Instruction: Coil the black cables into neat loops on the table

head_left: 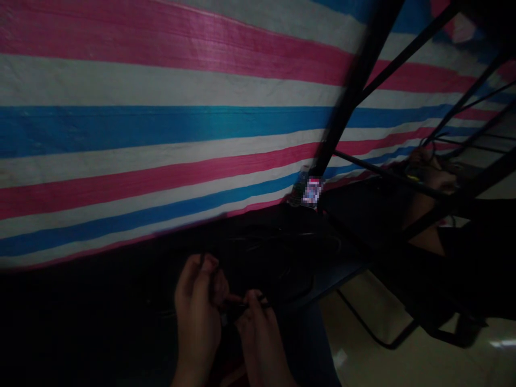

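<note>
In the dim lower middle of the head view, my left hand (197, 301) is raised with its fingers curled in a pinch. Close by on its right, my right hand (256, 320) pinches a thin black cable (242, 305), which spans the small gap between both hands. A small pale piece (224, 319) shows beneath my left fingers; its kind is too dark to tell. More thin dark cable (282, 235) lies in loose curves on the black tabletop (161, 258) beyond my hands.
A striped plastic sheet (161, 123) hangs behind the table. A black metal frame (341, 118) rises on the right, with a lit phone screen (312, 192) and a clear bottle (297, 191) at its foot. Farther right, another person's hand (433, 172) works among dark cables.
</note>
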### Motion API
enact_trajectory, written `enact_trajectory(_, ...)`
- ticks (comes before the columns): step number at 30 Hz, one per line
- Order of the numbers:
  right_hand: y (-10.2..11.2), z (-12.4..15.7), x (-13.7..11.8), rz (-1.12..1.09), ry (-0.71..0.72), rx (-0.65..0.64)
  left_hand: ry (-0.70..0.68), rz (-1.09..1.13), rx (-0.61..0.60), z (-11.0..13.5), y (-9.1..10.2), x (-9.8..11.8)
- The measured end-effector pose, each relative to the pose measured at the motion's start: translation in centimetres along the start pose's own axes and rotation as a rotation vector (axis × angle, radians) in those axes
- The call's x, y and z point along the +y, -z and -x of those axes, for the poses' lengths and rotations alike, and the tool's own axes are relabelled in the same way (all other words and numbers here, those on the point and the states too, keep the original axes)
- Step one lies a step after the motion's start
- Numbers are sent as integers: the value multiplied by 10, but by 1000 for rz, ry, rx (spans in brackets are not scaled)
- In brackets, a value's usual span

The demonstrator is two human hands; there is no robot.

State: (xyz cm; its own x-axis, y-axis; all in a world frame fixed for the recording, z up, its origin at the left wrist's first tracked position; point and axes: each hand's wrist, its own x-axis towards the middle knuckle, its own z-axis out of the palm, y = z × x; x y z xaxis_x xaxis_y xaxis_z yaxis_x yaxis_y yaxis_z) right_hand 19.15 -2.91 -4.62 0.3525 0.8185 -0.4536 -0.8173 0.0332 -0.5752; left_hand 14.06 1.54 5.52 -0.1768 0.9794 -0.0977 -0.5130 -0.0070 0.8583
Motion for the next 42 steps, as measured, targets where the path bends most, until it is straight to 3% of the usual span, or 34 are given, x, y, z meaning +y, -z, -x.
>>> enact_trajectory(3, -3, 1, -3, -18, -46, 11, 30, -104, -20, 2, 2, 3)
enact_trajectory(8, -11, 9, -19, -2, -205, -138, 31, -192, -48, 3, 10, 13)
enact_trajectory(10, -12, 11, -23, 14, -234, -132, 38, -213, -107, -1, 13, 20)
enact_trajectory(13, -10, 11, -24, 80, -218, -102, 54, -194, -189, -9, 10, 33)
enact_trajectory(19, -4, 16, -12, 162, -156, -212, 67, -57, -174, -16, -7, 45)
enact_trajectory(25, 8, 20, -9, 133, -155, -434, -31, -176, -175, -16, -5, 46)
enact_trajectory(30, 19, 25, -14, 293, -175, -762, -66, -204, -147, -17, -8, 51)
enact_trajectory(33, 22, 28, -14, 317, -78, -770, -95, -215, -91, -15, -6, 53)
enact_trajectory(37, 21, 17, -19, 330, 96, -701, -83, -203, -173, -15, 14, 40)
enact_trajectory(42, 7, -6, -42, 440, 300, -563, 110, -272, -218, 1, 39, -13)
